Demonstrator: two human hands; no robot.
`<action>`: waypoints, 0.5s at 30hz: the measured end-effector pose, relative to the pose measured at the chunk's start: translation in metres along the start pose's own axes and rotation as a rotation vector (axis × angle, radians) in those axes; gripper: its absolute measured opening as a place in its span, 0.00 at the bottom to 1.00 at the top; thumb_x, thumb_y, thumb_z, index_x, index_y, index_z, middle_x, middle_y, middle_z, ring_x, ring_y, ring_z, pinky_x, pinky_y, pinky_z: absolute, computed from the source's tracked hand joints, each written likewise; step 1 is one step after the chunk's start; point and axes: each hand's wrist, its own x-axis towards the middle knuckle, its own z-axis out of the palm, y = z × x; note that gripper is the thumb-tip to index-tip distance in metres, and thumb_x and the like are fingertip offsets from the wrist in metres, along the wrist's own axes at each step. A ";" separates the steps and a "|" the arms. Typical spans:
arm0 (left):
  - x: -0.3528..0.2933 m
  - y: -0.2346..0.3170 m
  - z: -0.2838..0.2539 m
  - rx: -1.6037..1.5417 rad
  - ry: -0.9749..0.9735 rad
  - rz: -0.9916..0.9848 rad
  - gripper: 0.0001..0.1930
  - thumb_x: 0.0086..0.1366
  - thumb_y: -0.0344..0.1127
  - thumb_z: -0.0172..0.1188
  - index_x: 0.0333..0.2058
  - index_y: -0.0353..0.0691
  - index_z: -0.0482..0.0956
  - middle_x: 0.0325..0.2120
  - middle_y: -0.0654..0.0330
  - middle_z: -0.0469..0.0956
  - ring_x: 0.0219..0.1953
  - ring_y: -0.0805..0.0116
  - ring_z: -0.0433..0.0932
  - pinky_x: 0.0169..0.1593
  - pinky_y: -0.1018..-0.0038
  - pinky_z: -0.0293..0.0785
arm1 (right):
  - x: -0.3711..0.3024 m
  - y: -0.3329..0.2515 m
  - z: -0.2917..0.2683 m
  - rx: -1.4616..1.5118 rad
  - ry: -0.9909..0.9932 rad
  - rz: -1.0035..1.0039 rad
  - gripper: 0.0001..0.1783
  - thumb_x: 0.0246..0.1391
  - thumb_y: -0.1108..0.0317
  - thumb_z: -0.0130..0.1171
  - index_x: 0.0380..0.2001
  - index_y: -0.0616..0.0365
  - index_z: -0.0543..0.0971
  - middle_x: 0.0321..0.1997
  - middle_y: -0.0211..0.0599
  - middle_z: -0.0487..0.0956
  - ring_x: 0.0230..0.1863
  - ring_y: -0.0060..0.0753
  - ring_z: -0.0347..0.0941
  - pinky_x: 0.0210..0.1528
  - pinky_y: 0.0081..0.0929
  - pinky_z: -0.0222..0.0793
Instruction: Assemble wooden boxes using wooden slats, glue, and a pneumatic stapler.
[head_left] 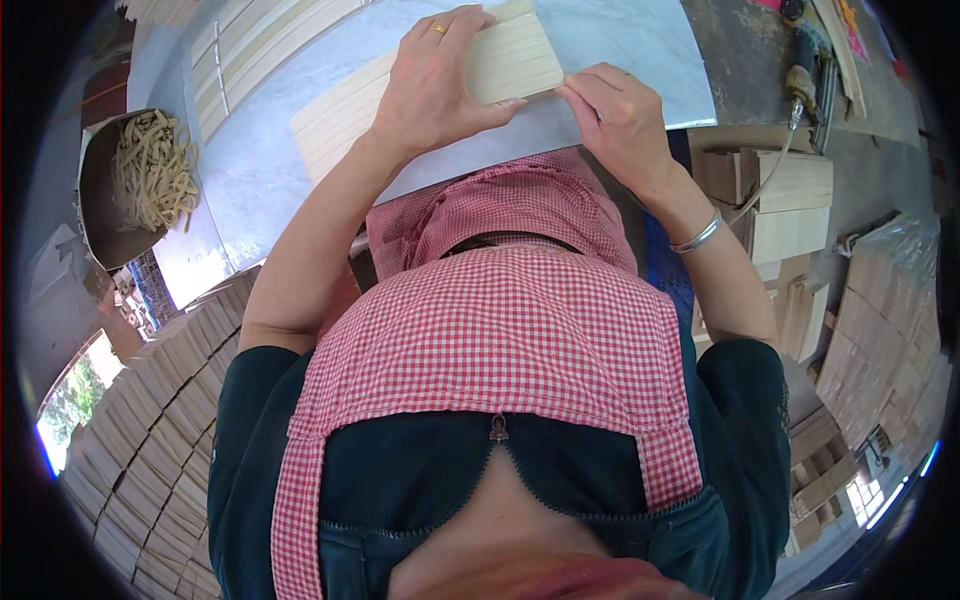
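Note:
A flat row of pale wooden strips (515, 58), lying side by side, rests on the light marbled tabletop (640, 55) at its near edge. My left hand (432, 85) spans the row, its fingers bent over the far side and its thumb stretched along the near side. A yellow ring is on one of its fingers. At the near right corner of the strips, my right hand (622, 122) pinches the edge between thumb and bent fingers. The left forearm partly covers the row's left portion.
More long strips (275, 55) lie at the table's far left, crossed by a white band. A bin (100, 205) of tan, curled bands (155, 170) stands left. Rightward are a corded tool (798, 82), wooden blocks (790, 225) and a plastic-wrapped stack (875, 320). Stacked wood (165, 430) fills the lower left.

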 end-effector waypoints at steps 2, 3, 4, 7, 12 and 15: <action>-0.001 -0.004 0.001 -0.014 0.005 0.024 0.46 0.44 0.46 0.78 0.63 0.41 0.70 0.60 0.53 0.72 0.58 0.54 0.71 0.62 0.64 0.70 | -0.002 0.003 0.002 -0.024 -0.010 -0.011 0.03 0.52 0.78 0.65 0.32 0.62 0.83 0.29 0.33 0.79 0.26 0.32 0.71 0.30 0.25 0.67; 0.000 -0.005 0.002 -0.020 0.007 0.037 0.46 0.44 0.46 0.79 0.63 0.42 0.70 0.60 0.54 0.72 0.58 0.54 0.71 0.62 0.64 0.70 | -0.002 0.004 0.002 -0.035 -0.014 -0.016 0.05 0.52 0.78 0.65 0.33 0.62 0.84 0.30 0.33 0.80 0.26 0.31 0.72 0.29 0.24 0.67; 0.000 -0.006 0.002 -0.011 0.000 0.040 0.46 0.44 0.46 0.79 0.63 0.42 0.70 0.60 0.54 0.72 0.58 0.54 0.71 0.62 0.64 0.70 | -0.003 0.005 0.003 -0.028 -0.006 -0.013 0.05 0.52 0.78 0.65 0.33 0.62 0.84 0.30 0.33 0.80 0.26 0.31 0.72 0.29 0.24 0.67; 0.001 -0.010 0.005 0.041 0.010 0.073 0.45 0.45 0.51 0.77 0.61 0.42 0.73 0.59 0.52 0.73 0.56 0.53 0.72 0.62 0.62 0.69 | -0.005 0.006 0.003 -0.022 -0.015 0.004 0.05 0.52 0.78 0.65 0.34 0.62 0.84 0.31 0.33 0.80 0.27 0.30 0.72 0.30 0.24 0.68; -0.003 -0.010 0.001 0.065 -0.034 0.055 0.44 0.45 0.54 0.78 0.61 0.44 0.75 0.59 0.50 0.72 0.57 0.53 0.71 0.62 0.61 0.69 | 0.008 0.013 -0.016 0.302 -0.157 0.212 0.04 0.53 0.73 0.65 0.33 0.61 0.82 0.28 0.32 0.77 0.26 0.31 0.72 0.29 0.27 0.68; -0.002 -0.007 -0.004 0.088 -0.076 0.042 0.43 0.46 0.52 0.78 0.62 0.46 0.75 0.61 0.50 0.70 0.58 0.52 0.70 0.62 0.61 0.69 | 0.019 0.011 -0.004 0.384 -0.109 0.272 0.06 0.53 0.71 0.66 0.33 0.61 0.82 0.28 0.32 0.76 0.26 0.31 0.72 0.29 0.27 0.68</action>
